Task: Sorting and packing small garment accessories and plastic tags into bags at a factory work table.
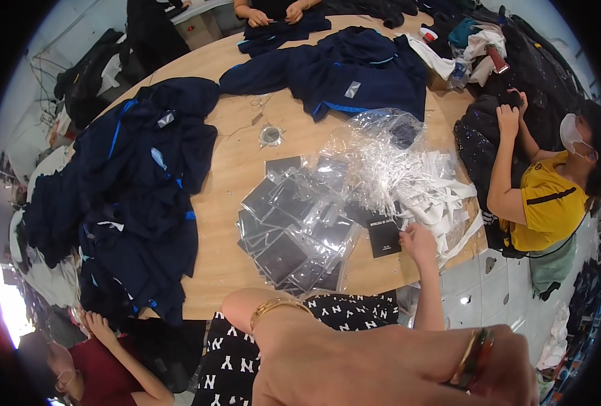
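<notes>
Right hand (419,245) — above the desk (220,260) by its near right corner; thumb and fingers drawn together at the right edge of a black card (384,241). Whether they grip the card or a white cord beside it, cannot tell. Left hand (395,358) is very close to the camera, fingers bent, a gold bracelet (273,310) at the wrist; its fingertips are hidden, so any hold cannot be told.

Black card lies flat near the near edge, just right of a loose pile of dark cards in clear sleeves (280,254). Beyond the card: a tangle of white cords (396,179), partly under a clear plastic bag (375,122).

Navy jackets (145,159) cover the left edge; another navy jacket (375,91) lies toward the far edge. Co-worker in yellow (551,196) — hands on dark cloth, beyond the right edge.
</notes>
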`<state>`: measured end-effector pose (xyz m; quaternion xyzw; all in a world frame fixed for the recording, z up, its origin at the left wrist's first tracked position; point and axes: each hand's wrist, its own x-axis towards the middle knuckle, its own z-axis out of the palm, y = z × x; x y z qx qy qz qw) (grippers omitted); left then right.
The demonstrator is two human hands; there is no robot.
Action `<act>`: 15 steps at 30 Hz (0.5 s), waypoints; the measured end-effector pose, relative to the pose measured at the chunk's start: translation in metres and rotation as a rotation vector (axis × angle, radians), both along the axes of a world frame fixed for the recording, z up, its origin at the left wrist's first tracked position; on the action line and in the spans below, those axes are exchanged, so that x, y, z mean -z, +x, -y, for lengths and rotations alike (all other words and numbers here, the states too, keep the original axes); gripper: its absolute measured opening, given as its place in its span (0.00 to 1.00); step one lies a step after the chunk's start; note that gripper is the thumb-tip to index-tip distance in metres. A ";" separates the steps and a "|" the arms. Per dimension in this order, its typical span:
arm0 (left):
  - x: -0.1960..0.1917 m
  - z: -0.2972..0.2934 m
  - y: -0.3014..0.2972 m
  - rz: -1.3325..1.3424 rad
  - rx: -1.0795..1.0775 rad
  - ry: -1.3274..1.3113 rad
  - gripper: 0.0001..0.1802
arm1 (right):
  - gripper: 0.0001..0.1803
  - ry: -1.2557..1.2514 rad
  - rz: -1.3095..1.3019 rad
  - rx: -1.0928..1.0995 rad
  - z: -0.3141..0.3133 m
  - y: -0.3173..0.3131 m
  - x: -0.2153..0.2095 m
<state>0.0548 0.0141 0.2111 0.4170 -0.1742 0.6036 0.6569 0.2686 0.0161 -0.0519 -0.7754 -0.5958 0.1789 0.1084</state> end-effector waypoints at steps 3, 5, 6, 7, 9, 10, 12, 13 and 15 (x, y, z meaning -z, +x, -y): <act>0.000 0.002 -0.004 0.080 0.028 -0.007 0.37 | 0.08 0.077 -0.290 0.037 -0.022 -0.007 -0.012; 0.000 0.004 -0.006 0.136 0.048 -0.014 0.38 | 0.09 0.186 -0.356 0.010 -0.041 -0.013 -0.009; 0.001 0.004 -0.005 0.174 0.073 -0.020 0.38 | 0.09 0.299 -0.408 0.008 -0.049 -0.012 -0.008; -0.001 0.005 -0.005 0.211 0.100 -0.016 0.39 | 0.09 0.305 -0.399 0.012 -0.058 -0.013 -0.007; -0.004 -0.002 -0.039 -0.169 -0.002 0.007 0.33 | 0.11 0.430 -0.416 -0.014 -0.080 -0.022 -0.001; 0.011 -0.007 -0.052 -0.211 -0.016 0.006 0.35 | 0.13 0.358 -0.280 -0.034 -0.087 -0.038 -0.009; 0.043 -0.013 -0.076 -0.376 -0.144 -0.256 0.30 | 0.14 0.282 -0.096 0.012 -0.093 -0.034 -0.003; 0.058 -0.013 -0.084 -0.357 -0.176 -0.363 0.29 | 0.16 0.282 -0.018 -0.008 -0.098 -0.027 0.013; 0.088 0.001 -0.104 -0.368 -0.277 -0.568 0.24 | 0.17 0.287 0.057 -0.037 -0.109 -0.025 0.016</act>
